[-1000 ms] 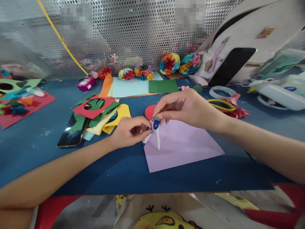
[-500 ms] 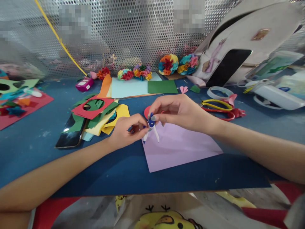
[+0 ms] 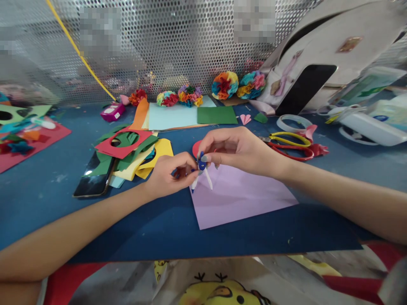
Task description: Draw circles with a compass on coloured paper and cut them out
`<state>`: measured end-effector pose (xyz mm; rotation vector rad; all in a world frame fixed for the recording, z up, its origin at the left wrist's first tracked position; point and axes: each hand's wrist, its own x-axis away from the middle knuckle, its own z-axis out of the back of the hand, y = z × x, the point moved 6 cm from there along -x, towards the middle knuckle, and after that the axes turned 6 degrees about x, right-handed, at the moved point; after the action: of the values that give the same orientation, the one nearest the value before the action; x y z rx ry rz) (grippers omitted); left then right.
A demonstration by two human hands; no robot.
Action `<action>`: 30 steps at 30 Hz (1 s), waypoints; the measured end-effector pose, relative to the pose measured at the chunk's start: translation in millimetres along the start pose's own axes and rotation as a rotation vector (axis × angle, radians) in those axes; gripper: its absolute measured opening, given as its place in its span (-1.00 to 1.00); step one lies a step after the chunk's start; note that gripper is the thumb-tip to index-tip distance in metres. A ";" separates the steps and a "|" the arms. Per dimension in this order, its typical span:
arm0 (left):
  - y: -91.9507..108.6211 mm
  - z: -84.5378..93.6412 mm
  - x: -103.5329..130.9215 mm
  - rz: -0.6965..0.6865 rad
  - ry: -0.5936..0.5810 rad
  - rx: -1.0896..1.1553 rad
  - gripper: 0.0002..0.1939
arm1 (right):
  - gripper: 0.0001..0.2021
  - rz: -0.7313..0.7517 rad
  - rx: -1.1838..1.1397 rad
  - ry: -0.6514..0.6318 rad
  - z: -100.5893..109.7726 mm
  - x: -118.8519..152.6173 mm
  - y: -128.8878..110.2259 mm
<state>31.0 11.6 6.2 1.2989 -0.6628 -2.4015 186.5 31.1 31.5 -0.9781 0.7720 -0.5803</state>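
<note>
A small blue and white compass (image 3: 202, 164) is held up over the left corner of a lilac sheet of paper (image 3: 241, 197). My right hand (image 3: 235, 148) pinches its blue top between thumb and fingertips. The fingers of my left hand (image 3: 173, 171) close on its left side, near the hinge. Its white legs point down, slightly spread. Part of a red paper piece (image 3: 196, 148) shows behind my right fingertips; the rest is hidden by the hand.
Cut paper scraps (image 3: 124, 144) overlap a black phone (image 3: 95, 180) at left. Scissors (image 3: 291, 144) and a tape roll (image 3: 294, 123) lie at right. Behind are paper flowers (image 3: 224, 85), a green sheet (image 3: 216, 115), another phone (image 3: 305, 90) and a backpack (image 3: 333, 46).
</note>
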 end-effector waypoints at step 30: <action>3.3 -2.4 1.1 -0.090 -0.039 -0.010 -0.82 | -0.92 0.160 0.154 -0.108 -1.6 4.9 -10.4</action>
<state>32.7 7.8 6.1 1.3074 -0.6152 -2.5043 187.2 22.1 38.7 -0.7914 0.6919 -0.4371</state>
